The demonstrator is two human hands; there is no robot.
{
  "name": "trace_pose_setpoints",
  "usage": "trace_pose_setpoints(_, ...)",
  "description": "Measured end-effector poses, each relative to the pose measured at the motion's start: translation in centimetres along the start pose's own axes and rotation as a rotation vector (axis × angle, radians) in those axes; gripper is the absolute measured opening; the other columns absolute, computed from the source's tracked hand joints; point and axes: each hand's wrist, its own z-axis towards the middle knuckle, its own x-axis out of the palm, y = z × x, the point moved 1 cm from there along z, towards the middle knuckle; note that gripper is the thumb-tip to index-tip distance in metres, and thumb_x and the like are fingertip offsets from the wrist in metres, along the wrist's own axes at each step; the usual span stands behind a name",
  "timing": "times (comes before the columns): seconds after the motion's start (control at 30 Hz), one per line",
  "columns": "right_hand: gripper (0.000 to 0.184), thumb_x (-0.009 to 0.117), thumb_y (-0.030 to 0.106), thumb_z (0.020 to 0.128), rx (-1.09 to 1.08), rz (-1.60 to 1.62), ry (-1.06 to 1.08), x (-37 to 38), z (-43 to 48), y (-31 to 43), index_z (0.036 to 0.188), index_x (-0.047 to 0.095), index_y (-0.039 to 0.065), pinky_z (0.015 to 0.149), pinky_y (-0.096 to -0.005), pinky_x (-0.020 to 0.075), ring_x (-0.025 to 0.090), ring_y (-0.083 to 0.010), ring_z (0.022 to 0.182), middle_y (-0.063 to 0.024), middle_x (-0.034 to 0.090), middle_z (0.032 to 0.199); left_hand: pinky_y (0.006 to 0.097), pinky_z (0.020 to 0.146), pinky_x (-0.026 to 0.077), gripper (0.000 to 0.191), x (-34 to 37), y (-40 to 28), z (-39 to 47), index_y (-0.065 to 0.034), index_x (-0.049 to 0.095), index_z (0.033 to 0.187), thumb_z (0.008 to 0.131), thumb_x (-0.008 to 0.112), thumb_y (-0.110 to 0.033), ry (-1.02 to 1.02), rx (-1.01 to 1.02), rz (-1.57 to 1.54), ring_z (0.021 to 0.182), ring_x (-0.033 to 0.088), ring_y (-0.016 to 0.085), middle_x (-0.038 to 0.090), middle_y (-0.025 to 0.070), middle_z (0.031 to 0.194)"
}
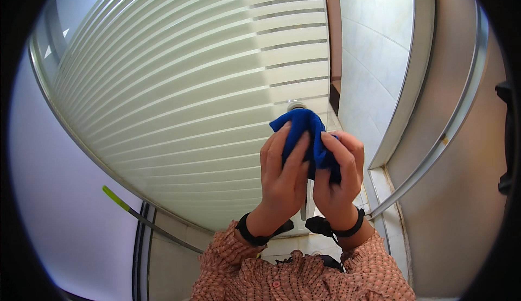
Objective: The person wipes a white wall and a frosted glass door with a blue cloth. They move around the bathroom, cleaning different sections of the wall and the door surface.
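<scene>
Both hands hold a bunched blue cloth (pixel 303 132) in front of me, near the free edge of a striped glass door (pixel 183 89). My left hand (pixel 283 170) has its fingers spread over the cloth's left side. My right hand (pixel 342 166) pinches its right side between thumb and fingers. Just beyond the cloth's top edge, a round door knob (pixel 296 105) shows in part; the cloth overlaps its lower edge. Whether the cloth touches the knob I cannot tell. Black bands circle both wrists.
A long handle with a green end (pixel 116 198) leans at the lower left. To the right stand a pale tiled wall (pixel 370 48) and a brownish panel with a curved metal bar (pixel 443 138). Light floor tiles (pixel 319 244) show below my hands.
</scene>
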Motion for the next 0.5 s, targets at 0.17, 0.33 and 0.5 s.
trace_pose_setpoints(0.17,0.043,0.058,-0.010,0.079,0.125,0.036,-0.149,1.5,0.6,-1.8,0.119,0.054,0.001,0.075,-0.0311,0.0483,0.056,-0.0263,0.095,-0.0169,0.055,0.108,0.0373,0.096,0.040,0.033,0.1,0.5,0.5,0.0041,0.049,0.124,0.097,0.040,-0.012,0.001,-0.124,-0.058,0.114,0.050,0.033,0.046,0.0229,0.128)
trace_pose_setpoints(0.33,0.025,0.065,-0.001,0.079,0.027,0.019,-0.046,1.6,1.6,-1.0,0.103,0.064,0.001,0.079,-0.0376,0.0471,0.054,-0.0294,0.093,-0.0163,0.055,0.105,0.0340,0.091,0.042,0.031,0.7,0.9,0.7,0.0007,0.049,0.124,0.096,0.045,-0.012,-0.048,-0.394,-0.363,0.108,0.051,0.027,0.049,0.0175,0.118)
trace_pose_setpoints(0.5,0.029,0.065,0.002,0.077,0.015,0.006,-0.011,1.9,0.0,-0.9,0.105,0.062,-0.002,0.082,-0.0396,0.0468,0.054,-0.0321,0.096,-0.0175,0.055,0.109,0.0313,0.085,0.044,0.032,1.0,0.7,-1.7,0.0012,0.049,0.123,0.093,0.050,-0.007,-0.064,-0.465,-0.364,0.100,0.053,0.023,0.053,0.0154,0.113)
